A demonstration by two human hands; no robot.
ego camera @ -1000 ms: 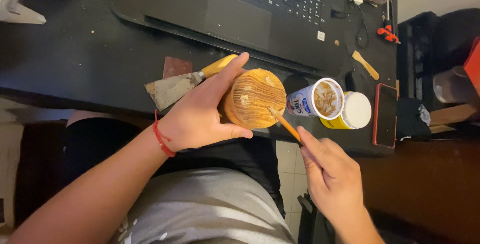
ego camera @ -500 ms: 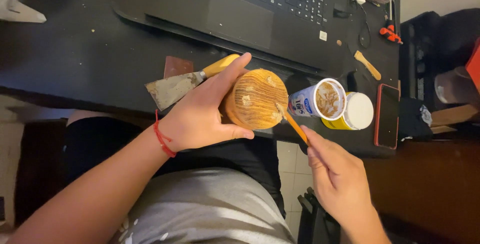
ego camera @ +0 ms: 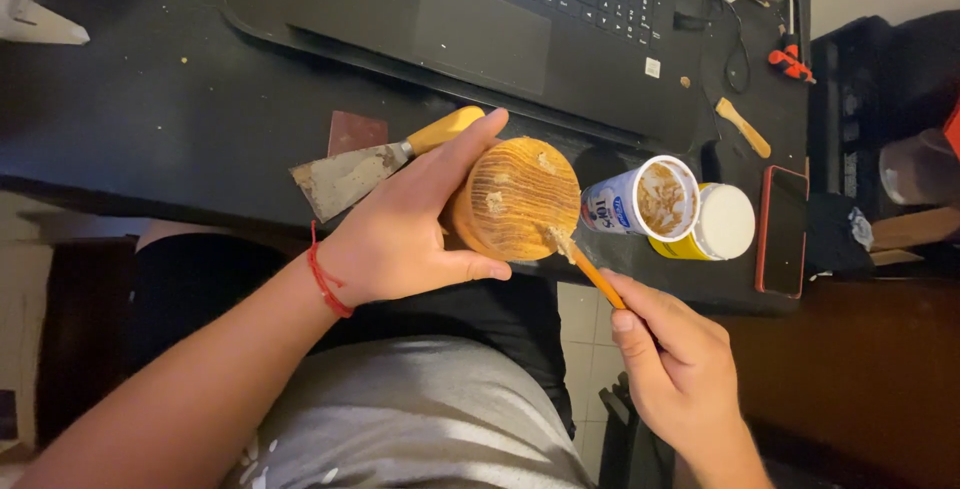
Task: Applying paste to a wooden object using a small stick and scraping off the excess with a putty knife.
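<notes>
Left hand (ego camera: 400,229) grips a round wooden block (ego camera: 515,199), thumb under, fingers over its far edge, held above the black desk (ego camera: 150,109) edge. Right hand (ego camera: 680,369) pinches an orange stick (ego camera: 590,271), its paste-coated tip touching the block's face. Just right of the block: open tub of brown filler (ego camera: 648,199), then a yellow tub with white lid (ego camera: 718,224). Putty knife (ego camera: 370,164) lies behind the left hand, near the laptop (ego camera: 480,19). Red phone (ego camera: 782,229) far right.

The right hand (ego camera: 675,369) has slid toward the lower right of the frame, its orange stick (ego camera: 590,271) tip now touching the wooden disc (ego camera: 515,199).
</notes>
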